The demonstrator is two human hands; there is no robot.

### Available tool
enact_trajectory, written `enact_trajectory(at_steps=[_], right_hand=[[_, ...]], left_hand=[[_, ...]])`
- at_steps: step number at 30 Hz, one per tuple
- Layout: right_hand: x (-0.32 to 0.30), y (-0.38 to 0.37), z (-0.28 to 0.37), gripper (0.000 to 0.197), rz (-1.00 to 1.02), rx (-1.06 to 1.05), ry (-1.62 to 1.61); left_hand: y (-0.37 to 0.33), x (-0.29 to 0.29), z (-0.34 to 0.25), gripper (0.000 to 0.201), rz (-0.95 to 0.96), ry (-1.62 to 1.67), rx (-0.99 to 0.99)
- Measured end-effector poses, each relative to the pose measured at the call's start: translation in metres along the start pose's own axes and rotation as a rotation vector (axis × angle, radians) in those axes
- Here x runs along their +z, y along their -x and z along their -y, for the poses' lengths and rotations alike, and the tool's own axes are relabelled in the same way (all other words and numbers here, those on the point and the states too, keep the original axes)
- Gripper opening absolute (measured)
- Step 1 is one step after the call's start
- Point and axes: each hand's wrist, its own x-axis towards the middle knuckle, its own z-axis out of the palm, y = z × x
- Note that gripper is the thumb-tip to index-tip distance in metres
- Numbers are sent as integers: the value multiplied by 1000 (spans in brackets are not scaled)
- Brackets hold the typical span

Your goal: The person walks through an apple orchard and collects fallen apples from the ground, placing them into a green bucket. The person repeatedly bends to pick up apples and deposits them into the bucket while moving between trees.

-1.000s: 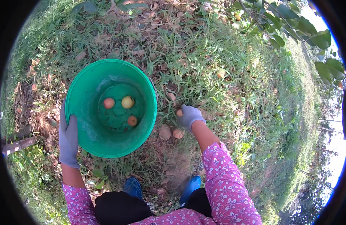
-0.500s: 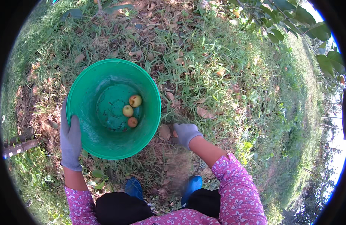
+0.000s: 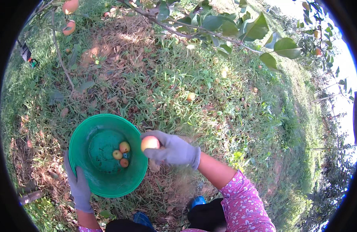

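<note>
My left hand (image 3: 79,186), in a grey glove, is closed over the left rim of a green bucket (image 3: 107,192). The thumb lies inside the rim and the other fingers are on the outer wall. Three small yellow-red apples (image 3: 124,147) rest together on the bucket's floor, toward its right side. My right hand (image 3: 169,149), gloved alike, grips a pinkish apple (image 3: 150,143) between thumb and fingers. That apple is just beside the bucket's right rim, partly covered by the fingers.
Leafy branches (image 3: 213,27) reach across the top. Apples (image 3: 69,28) hang at the upper left. A fallen apple (image 3: 191,96) lies in the grass beyond the bucket, among dry leaves. My blue shoes (image 3: 198,201) stand below. At far left another person's hand or tool shows, unclear.
My right hand has risen from the ground and come left to the bucket's rim, with an apple now plainly in it. The view has shifted, so the bucket sits lower and more branches show.
</note>
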Motion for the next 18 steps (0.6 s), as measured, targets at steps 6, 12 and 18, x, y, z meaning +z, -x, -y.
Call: enact_trajectory(at_steps=[6, 12, 18], right_hand=[[49, 21, 25, 78, -218, -456, 533], [-91, 123, 4, 40, -658, 93, 503], [-198, 96, -116, 31, -872, 112, 433]], left_hand=[[-5, 41, -65, 57, 100, 265, -63], [-25, 26, -90, 57, 120, 519, -137], [-35, 34, -89, 59, 184, 169, 196]])
